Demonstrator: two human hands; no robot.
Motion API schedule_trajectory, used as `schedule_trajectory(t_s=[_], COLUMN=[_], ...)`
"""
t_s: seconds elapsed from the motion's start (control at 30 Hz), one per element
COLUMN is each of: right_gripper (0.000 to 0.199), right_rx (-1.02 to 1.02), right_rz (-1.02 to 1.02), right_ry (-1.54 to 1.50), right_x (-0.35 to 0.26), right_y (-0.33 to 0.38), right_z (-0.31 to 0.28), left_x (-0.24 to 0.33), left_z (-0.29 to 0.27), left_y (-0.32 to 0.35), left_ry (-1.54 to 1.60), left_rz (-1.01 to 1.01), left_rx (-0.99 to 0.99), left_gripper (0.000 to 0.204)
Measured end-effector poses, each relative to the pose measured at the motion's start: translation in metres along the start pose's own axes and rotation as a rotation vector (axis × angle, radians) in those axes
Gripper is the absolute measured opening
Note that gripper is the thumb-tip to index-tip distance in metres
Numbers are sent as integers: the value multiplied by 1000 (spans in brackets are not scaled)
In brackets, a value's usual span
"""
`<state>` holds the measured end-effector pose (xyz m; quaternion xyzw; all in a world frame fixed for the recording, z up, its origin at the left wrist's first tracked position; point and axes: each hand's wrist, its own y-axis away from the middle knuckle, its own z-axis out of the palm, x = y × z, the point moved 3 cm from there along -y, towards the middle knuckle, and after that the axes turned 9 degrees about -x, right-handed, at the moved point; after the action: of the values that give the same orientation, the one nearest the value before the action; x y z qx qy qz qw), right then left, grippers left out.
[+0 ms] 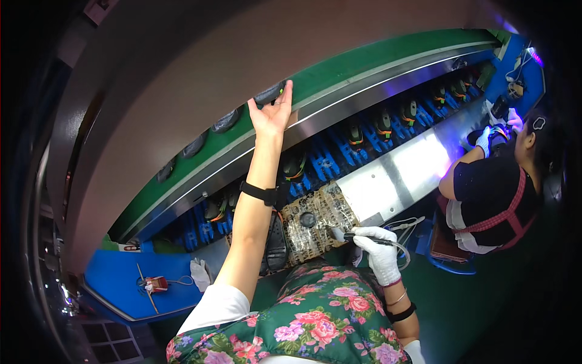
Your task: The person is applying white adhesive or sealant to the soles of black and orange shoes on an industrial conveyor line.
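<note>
Floral apron fabric point(315, 327), green with pink roses, fills the near edge, and both forearms rise out of it. Gloved in white, the right hand point(379, 252) is closed around a slim dark pen-like tool with a cable point(370, 239), its tip just at the right edge of a work pad wrapped in patterned, taped paper point(318, 215). A dark shoe sole point(276, 239) lies at the left of that pad, near the left forearm. Bare and spread wide, the left hand point(271, 112) reaches far up to the green conveyor belt point(339, 70), its fingertips touching a dark sole piece point(268, 94); whether it grips it I cannot tell. More dark pieces ride the belt to the left point(225, 120), so by my reading a piece is being either taken or set down, and many are yet to be handled. Below the belt, a lower track carries a row of soles clamped on blue holders point(330, 161), running to the far right, where a co-worker in white gloves point(485, 141) works under violet light. As for labels, a small white tag with red marks point(129, 247) sits at the left end of the belt frame, and a small red-and-white object with a cord point(154, 283) lies on the blue shelf point(115, 273) at near left.
</note>
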<state>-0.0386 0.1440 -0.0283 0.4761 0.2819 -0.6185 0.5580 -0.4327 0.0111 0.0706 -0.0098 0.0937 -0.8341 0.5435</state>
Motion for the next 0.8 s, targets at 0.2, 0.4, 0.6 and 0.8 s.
schedule_trajectory(t_s=[0.2,0.4,0.6,0.8], right_gripper=[18,18,17,19], right_rx=[-64,-70,-136,-135], right_rz=[-25,26,-31,29], right_ry=[112,105,151,33], right_x=[1,5,5,14], right_y=[-3,-9,-11,-16], right_z=[2,-2,9,8], left_x=[-1,9,32,128], left_z=[16,30,22,9], left_y=[65,78,114,101], left_ry=[50,-21,-260,-397], left_rz=[-109,-81,12,253], left_rx=[63,16,92,178], left_gripper=[87,86,82,90])
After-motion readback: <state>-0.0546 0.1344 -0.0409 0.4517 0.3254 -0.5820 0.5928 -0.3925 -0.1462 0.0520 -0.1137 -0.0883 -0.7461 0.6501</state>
